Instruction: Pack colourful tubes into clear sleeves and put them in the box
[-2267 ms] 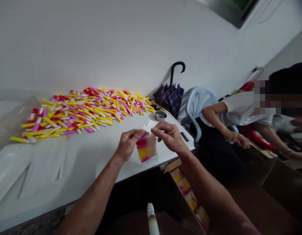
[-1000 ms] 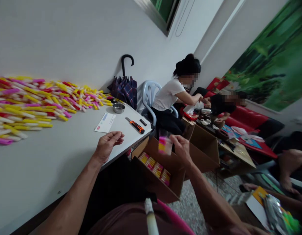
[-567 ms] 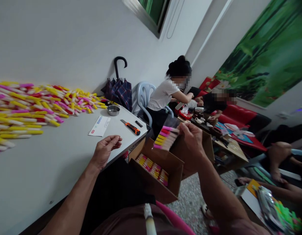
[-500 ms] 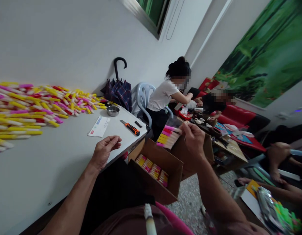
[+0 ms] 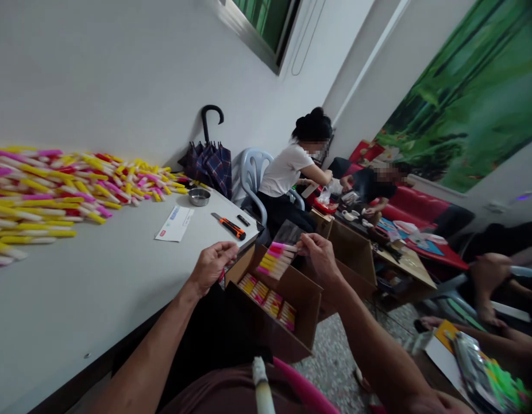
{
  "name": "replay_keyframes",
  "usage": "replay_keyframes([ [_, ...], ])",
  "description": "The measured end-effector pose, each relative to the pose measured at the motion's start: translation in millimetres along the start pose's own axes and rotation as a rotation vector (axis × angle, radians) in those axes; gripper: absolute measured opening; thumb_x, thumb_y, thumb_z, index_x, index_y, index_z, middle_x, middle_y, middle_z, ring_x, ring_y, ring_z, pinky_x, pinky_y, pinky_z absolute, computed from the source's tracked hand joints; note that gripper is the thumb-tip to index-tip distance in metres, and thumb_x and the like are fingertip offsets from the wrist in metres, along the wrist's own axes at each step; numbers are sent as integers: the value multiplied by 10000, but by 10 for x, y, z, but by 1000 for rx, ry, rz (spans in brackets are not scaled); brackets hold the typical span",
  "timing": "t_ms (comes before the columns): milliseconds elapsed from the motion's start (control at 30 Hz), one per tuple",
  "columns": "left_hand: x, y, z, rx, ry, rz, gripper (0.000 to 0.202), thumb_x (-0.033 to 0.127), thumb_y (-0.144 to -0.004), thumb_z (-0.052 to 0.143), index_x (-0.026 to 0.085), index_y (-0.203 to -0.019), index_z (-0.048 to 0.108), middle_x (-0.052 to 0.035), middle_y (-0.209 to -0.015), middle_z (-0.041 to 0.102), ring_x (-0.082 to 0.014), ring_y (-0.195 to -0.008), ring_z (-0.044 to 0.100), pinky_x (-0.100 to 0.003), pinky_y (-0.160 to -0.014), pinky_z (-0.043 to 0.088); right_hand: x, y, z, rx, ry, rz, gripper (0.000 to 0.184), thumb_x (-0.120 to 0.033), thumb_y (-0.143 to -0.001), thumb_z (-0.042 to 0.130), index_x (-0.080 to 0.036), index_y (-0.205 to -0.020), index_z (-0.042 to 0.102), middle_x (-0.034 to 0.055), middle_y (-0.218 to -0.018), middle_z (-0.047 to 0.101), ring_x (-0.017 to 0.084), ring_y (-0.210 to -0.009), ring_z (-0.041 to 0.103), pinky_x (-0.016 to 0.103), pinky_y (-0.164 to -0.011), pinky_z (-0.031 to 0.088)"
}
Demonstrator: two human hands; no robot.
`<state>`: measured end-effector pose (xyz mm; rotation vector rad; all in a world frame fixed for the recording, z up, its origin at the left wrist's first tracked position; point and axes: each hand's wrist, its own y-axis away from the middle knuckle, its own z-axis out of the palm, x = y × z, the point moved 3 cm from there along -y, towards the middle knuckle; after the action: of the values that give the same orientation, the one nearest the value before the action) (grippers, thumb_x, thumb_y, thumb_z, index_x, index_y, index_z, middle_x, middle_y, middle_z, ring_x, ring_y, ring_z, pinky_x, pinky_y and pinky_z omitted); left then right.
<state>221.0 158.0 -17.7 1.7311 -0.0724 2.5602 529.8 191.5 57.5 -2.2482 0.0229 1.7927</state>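
My right hand (image 5: pixel 320 256) pinches the edge of a clear plastic bag (image 5: pixel 288 233). A row of pen-like sticks (image 5: pixel 274 261), pale at one end and yellow, pink or red at the other, lies inside it. The bag hangs tilted over an open cardboard box (image 5: pixel 307 299). Similar bundles of sticks (image 5: pixel 268 302) stand side by side in that box. Near the table's corner is my left hand (image 5: pixel 214 265), its thumb and fingertips pressed together. Whatever it may hold is too small to make out.
On the white table (image 5: pixel 97 287) lie a heap of loose sticks (image 5: pixel 76 184), an envelope-like paper (image 5: pixel 174 223), a metal bowl (image 5: pixel 199 197) and an orange box cutter (image 5: pixel 229 225). Another open box (image 5: pixel 352 253) stands behind. Co-workers sit beyond. A lit cigarette (image 5: pixel 263 388) juts in below.
My right hand has moved left and down with the bag, bringing it over the box. My left hand has moved right, towards the bag, fingers still pinched.
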Motion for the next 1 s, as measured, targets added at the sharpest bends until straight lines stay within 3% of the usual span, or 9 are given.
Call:
replay_keyframes([
  [167, 106, -154, 358, -164, 51, -39, 650, 472, -654, 920, 155, -1177, 700, -122, -1157, 733, -202, -1015, 690, -291, -857, 531, -356, 200, 342, -171, -135, 1, 387, -545, -787, 785, -173, -808, 678, 28, -735, 704, 148, -658, 654, 259, -600, 575],
  [300, 122, -158, 500, -355, 49, -57, 502, 475, -674, 902, 166, -1040, 752, -67, -947, 757, -186, -813, 692, -293, -747, 537, -501, 279, 589, -232, -212, 12, 393, -557, -785, 788, -182, -797, 669, 17, -723, 685, 150, -658, 647, 263, -593, 572],
  [400, 60, -80, 435, -276, 45, -43, 408, 489, -683, 885, 164, -895, 760, -23, -809, 731, -154, -693, 646, -264, -664, 513, -479, 310, 715, -293, -245, 39, 412, -582, -801, 769, -181, -815, 674, 16, -751, 684, 139, -665, 638, 246, -588, 557],
  [600, -67, 72, 294, -124, 113, -29, 428, 502, -679, 886, 168, -918, 765, -7, -781, 719, -137, -679, 630, -246, -656, 514, -291, 352, 898, -499, -136, 109, 393, -535, -803, 791, -148, -852, 746, 33, -739, 691, 119, -626, 604, 210, -556, 496],
  [867, -89, 76, 270, 0, 197, -19, 438, 455, -650, 918, 164, -946, 779, 2, -740, 717, -125, -638, 624, -233, -619, 516, -272, 328, 1052, -510, -114, 72, 378, -513, -814, 752, -148, -719, 723, 5, -619, 627, 105, -534, 507, 227, -522, 417],
  [1000, -84, 114, 268, 8, 266, -39, 464, 462, -683, 902, 165, -1012, 764, -18, -794, 745, -150, -682, 672, -254, -649, 553, -309, 346, 1112, -353, -62, -59, 334, -437, -803, 739, -155, -629, 694, -10, -560, 564, 108, -531, 463, 244, -522, 376],
])
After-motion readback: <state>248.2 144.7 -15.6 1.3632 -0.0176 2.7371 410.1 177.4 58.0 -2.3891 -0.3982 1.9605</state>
